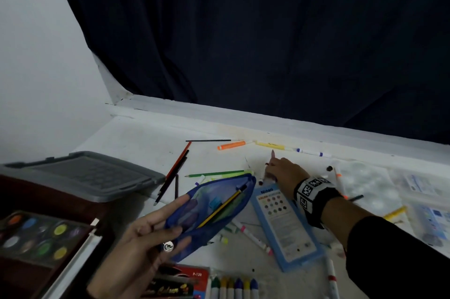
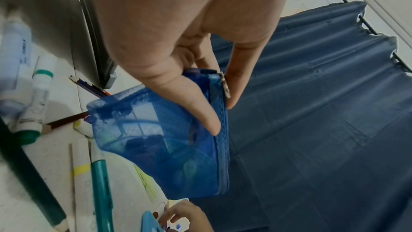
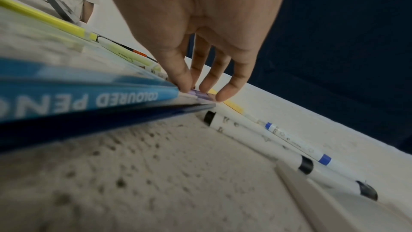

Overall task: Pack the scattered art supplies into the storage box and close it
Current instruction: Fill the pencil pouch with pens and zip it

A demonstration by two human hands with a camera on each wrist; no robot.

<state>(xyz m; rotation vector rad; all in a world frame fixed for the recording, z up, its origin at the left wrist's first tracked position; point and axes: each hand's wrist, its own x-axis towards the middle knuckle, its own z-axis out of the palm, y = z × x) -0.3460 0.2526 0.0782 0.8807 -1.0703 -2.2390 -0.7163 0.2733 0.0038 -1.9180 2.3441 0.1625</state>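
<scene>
Pouch gripped by left hand.

The round-well watercolour palette is cut off by the left edge. The purple-banded marker is largely hidden beneath the right hand's fingertips, so the hold cannot be judged.

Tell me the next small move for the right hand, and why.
Probably close the right hand on the purple marker and lift it toward the blue mesh pouch. Its fingertips already touch that marker beside the coloured pencil box, and the left hand holds the pouch open nearby.
</scene>
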